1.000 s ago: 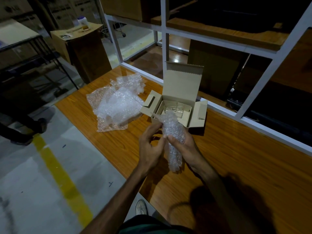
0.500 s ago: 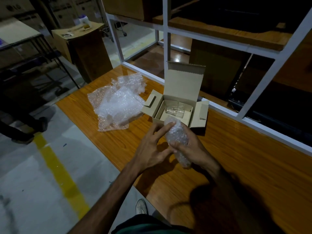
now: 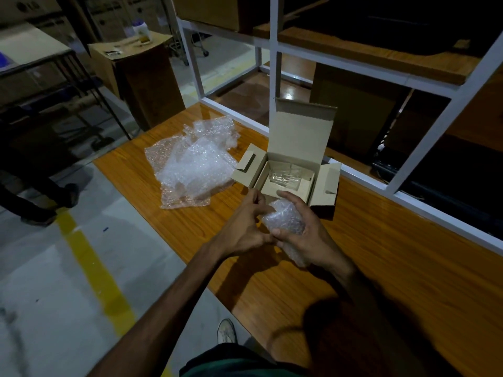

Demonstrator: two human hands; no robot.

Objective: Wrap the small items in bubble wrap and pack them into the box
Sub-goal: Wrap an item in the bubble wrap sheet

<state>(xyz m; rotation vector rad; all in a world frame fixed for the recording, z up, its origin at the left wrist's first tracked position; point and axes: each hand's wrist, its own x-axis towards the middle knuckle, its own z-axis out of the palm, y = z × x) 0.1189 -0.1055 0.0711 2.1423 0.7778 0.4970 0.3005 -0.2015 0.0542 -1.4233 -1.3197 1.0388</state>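
Right hand (image 3: 304, 229) grips wrapped bundle (image 3: 285, 221), left hand (image 3: 245, 227) pinches its wrap; loose wrap may unroll near box (image 3: 288, 170).

Single head view: looks forward-down, close over wooden table (image 3: 381, 268) edge.

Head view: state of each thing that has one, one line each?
cardboard box: open, lid upright, side flaps out, clear contents inside.
wrapped bundle: rolled in bubble wrap, off the table, outside the box.
right hand: fingers curled round the bundle.
left hand: fingers curled at the bundle's left side; grip hard to tell.
loose bubble wrap: crumpled pile on the table, left of the box.
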